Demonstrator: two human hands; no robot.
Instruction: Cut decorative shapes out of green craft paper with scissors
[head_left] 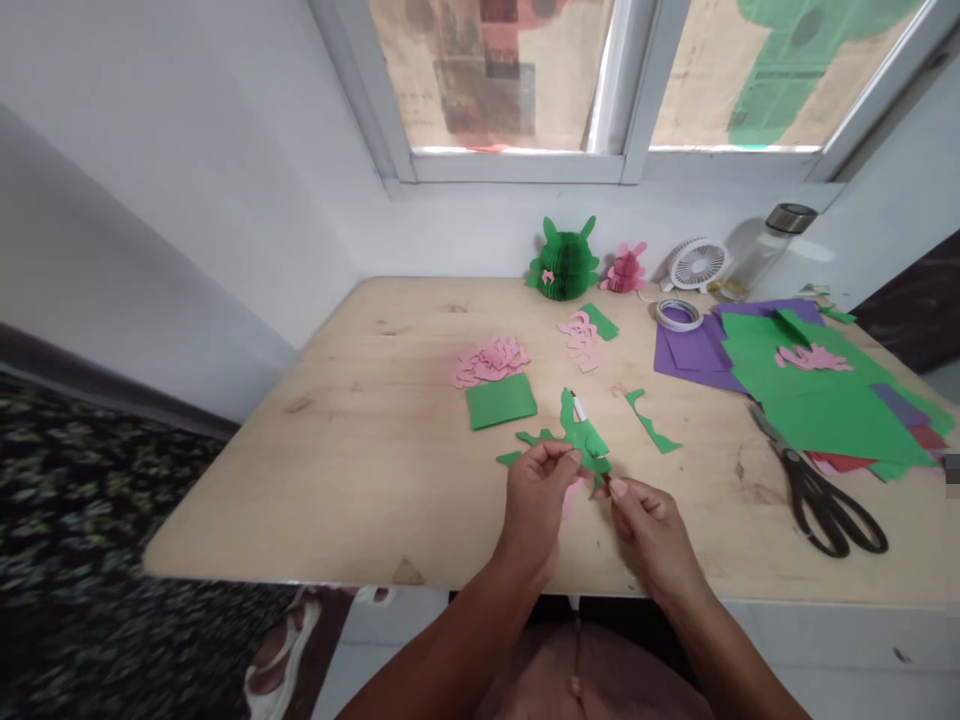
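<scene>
My left hand [536, 490] is closed in a pinch above green paper scraps [594, 440]; what its fingertips hold is too small to make out. Close by on the right, my right hand [651, 515] pinches a small dark object [606, 480], with a bit of green paper right beside its tip. Just beyond my fingers lies a white pen [578, 406] with a dark tip, partly on the scraps. Some pink paper [572, 496] shows on the table between my hands. A folded green paper rectangle [501, 402] lies farther left, below a pile of pink paper cutouts [493, 361].
Black-handled scissors [814, 490] lie at the right beside green sheets [810, 410] and purple paper [686, 355]. A tape roll [679, 316], small white fan [697, 265], bottle [769, 250], green paper figure [565, 265] and pink paper figure [624, 270] stand towards the back.
</scene>
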